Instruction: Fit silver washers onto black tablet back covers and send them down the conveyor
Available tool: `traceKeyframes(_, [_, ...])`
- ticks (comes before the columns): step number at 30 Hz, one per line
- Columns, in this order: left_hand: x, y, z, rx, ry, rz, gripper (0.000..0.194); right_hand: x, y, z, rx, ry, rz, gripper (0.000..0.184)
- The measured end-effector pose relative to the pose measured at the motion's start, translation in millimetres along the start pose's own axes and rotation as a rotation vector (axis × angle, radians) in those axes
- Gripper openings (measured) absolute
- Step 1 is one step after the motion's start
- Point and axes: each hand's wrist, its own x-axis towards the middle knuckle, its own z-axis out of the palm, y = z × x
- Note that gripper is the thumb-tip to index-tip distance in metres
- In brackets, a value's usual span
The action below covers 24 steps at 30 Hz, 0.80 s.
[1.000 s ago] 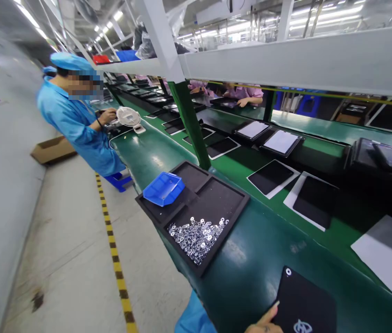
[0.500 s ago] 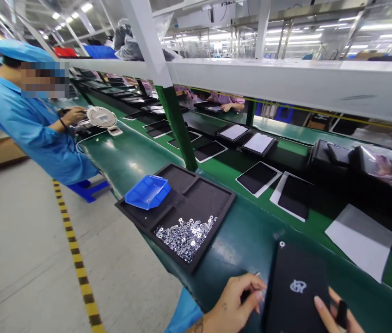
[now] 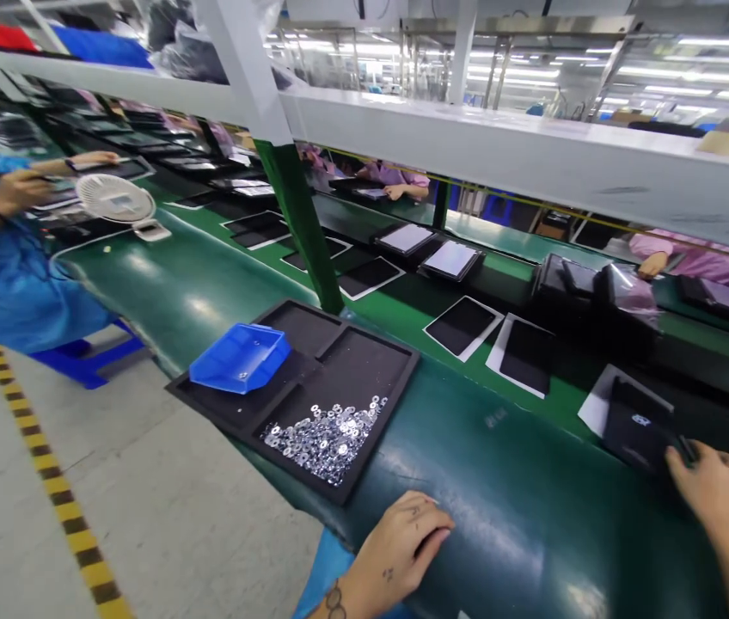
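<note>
My left hand (image 3: pixel 403 542) rests on the green bench edge with its fingers curled loosely and nothing seen in them. It lies just right of a black tray (image 3: pixel 396 391) that holds a pile of small silver washers (image 3: pixel 326 430). My right hand (image 3: pixel 719 490) reaches far right and grips the near edge of a black panel with a white logo (image 3: pixel 639 425). That panel lies on a grey sheet (image 3: pixel 597 404) on the conveyor belt.
A blue plastic bin (image 3: pixel 239 357) sits tilted on the tray's left compartment. Several black and white panels (image 3: pixel 461 325) lie along the green belt (image 3: pixel 210 292). A green post (image 3: pixel 300 223) holds an overhead shelf. A worker in blue (image 3: pixel 3 258) stands left by a small fan (image 3: pixel 116 199); other people's hands work across the belt.
The black logo panel went from in front of me, between both hands, out to the right onto the grey sheet, carried by my right hand. My left hand let go and settled on the bench.
</note>
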Motion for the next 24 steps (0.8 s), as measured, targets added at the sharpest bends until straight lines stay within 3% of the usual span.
traceKeyframes(3, [1, 4, -3.3, 0.013, -0.021, -0.005, 0.02, -18, -30, 16, -0.065, -0.066, -0.02, 0.049])
traceKeyframes(5, [1, 5, -5.7, 0.018, -0.034, -0.004, 0.021, -32, -72, 24, -0.014, -0.083, -0.145, 0.047])
traceKeyframes(8, [1, 3, -6.5, 0.039, -0.028, 0.033, 0.022, -42, -151, 35, 0.135, -0.331, -0.309, 0.043])
traceKeyframes(9, [1, 1, -6.0, 0.046, -0.022, 0.054, 0.021, -41, -174, 38, 0.145, -0.4, -0.31, 0.045])
traceKeyframes(12, [1, -5, -3.6, 0.049, 0.002, 0.117, 0.02, -27, -217, 47, 0.148, -0.392, -0.203, 0.053])
traceKeyframes(16, [-1, -13, -0.6, 0.063, 0.043, 0.145, 0.019, -4, -215, 53, 0.129, -0.361, -0.09, 0.055])
traceKeyframes(20, [-4, -16, 1.0, 0.074, 0.062, 0.13, 0.021, 8, -198, 56, 0.139, -0.424, -0.095, 0.038])
traceKeyframes(24, [-5, -22, 0.5, 0.057, 0.082, 0.139, 0.026, 13, -192, 49, 0.243, -0.351, -0.105, 0.036])
